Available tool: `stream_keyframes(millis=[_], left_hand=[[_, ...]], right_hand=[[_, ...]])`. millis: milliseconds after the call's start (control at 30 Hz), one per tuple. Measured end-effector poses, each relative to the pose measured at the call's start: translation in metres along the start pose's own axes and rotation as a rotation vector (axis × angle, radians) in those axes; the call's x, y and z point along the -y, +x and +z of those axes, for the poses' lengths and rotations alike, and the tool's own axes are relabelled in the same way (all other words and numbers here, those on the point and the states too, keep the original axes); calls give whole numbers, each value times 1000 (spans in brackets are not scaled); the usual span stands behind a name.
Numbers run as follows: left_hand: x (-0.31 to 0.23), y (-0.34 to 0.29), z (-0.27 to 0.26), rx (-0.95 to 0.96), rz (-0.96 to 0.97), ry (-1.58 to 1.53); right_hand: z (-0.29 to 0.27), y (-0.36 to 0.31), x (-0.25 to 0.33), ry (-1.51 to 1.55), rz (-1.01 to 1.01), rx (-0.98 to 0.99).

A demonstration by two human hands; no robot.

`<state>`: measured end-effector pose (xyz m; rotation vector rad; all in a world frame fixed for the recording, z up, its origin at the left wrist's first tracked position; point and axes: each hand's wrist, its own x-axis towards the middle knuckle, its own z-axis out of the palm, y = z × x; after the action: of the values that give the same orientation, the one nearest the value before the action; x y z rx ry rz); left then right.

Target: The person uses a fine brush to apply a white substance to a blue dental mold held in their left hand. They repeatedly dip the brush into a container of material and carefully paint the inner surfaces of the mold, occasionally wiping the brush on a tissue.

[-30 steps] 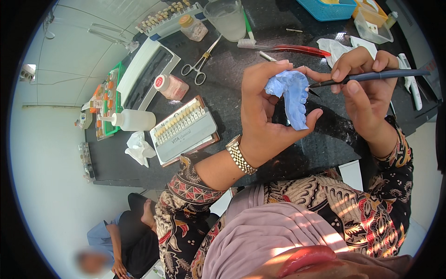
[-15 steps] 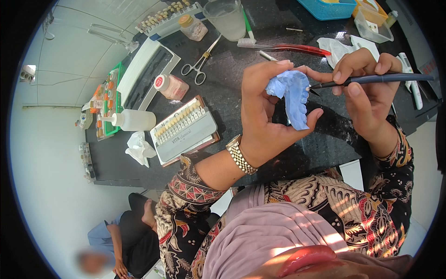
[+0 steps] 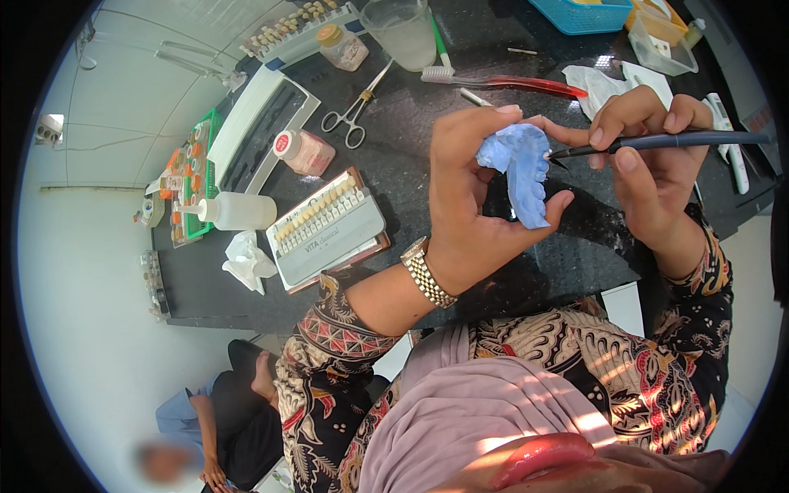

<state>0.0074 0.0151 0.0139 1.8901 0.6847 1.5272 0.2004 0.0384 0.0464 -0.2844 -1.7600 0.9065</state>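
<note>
My left hand (image 3: 460, 197) is wrapped round a blue dental cast (image 3: 526, 185), with its row of teeth facing right. The thumb presses near the cast's lower end; the fingers reach behind it, partly hidden. In my right hand (image 3: 645, 177) is a slim brush (image 3: 690, 140) with a dark handle, pinched between thumb and fingers and lying nearly level. Its pointed dark tip meets the right side of the cast, at or very near a small pale spot among the blue teeth. Both hands are raised above the black worktop (image 3: 394, 123).
Left of my hands lie a tooth shade guide (image 3: 329, 234), a white squeeze bottle (image 3: 238, 213), a powder jar (image 3: 304, 153) and scissor-handled forceps (image 3: 355, 111). Beyond are a cup (image 3: 400, 37), a red toothbrush (image 3: 526, 83) and baskets (image 3: 579, 16). A person (image 3: 222, 411) sits at lower left.
The cast and my left hand have shifted very slightly right. My right hand and the brush stay almost where they were.
</note>
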Motion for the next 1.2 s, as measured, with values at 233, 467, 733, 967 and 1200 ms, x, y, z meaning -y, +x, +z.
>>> stream_keyframes(millis=[233, 467, 733, 967, 1200], left_hand=[[0, -1, 0, 1, 1, 21], [0, 0, 0, 0, 12, 33], [0, 1, 0, 9, 13, 11], [-1, 1, 0, 2, 4, 18], [-1, 1, 0, 1, 18, 26]], right_hand=[[2, -1, 2, -7, 21, -35], [0, -1, 2, -12, 10, -19], [-1, -1, 3, 3, 23, -34], [-1, -2, 1, -9, 26, -22], [0, -2, 3, -10, 29, -43]])
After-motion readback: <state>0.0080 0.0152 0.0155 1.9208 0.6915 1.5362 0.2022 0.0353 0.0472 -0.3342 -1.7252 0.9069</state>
